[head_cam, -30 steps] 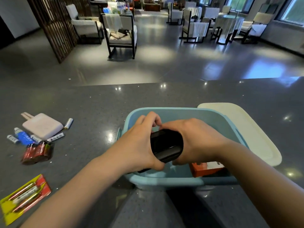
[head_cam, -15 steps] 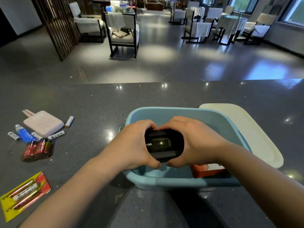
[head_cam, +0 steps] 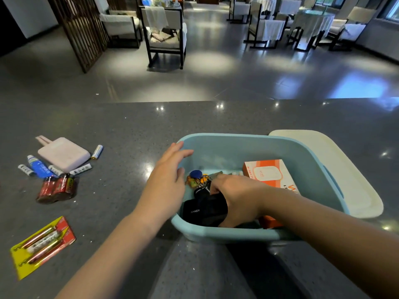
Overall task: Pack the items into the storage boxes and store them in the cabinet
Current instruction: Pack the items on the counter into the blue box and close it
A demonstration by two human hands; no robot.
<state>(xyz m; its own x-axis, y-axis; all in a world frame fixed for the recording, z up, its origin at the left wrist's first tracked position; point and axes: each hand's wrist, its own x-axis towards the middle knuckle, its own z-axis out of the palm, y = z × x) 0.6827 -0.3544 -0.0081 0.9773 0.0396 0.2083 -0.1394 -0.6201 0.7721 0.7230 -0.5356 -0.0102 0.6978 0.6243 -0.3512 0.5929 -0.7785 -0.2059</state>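
Note:
A light blue storage box [head_cam: 302, 160] stands on the dark counter. Inside it lie a black Anker power bank [head_cam: 203, 210], a bunch of keys with a blue tag [head_cam: 197, 179] and an orange and white carton [head_cam: 267, 174]. My right hand [head_cam: 237, 197] reaches down into the box and grips the right side of the power bank, which rests at the box's near left corner. My left hand [head_cam: 166, 180] hovers over the box's left rim, fingers spread and holding nothing.
The box's cream lid [head_cam: 336, 169] lies flat behind its right side. On the counter's left are a pale pink charger [head_cam: 63, 154], loose batteries [head_cam: 97, 151], a blue tube [head_cam: 38, 167], red shrink-wrapped batteries [head_cam: 57, 187] and a yellow blister pack [head_cam: 43, 244].
Both hands held the black power bank above the box. Now it sits low inside the box under my right hand, and my left hand has let go and lifted to the left.

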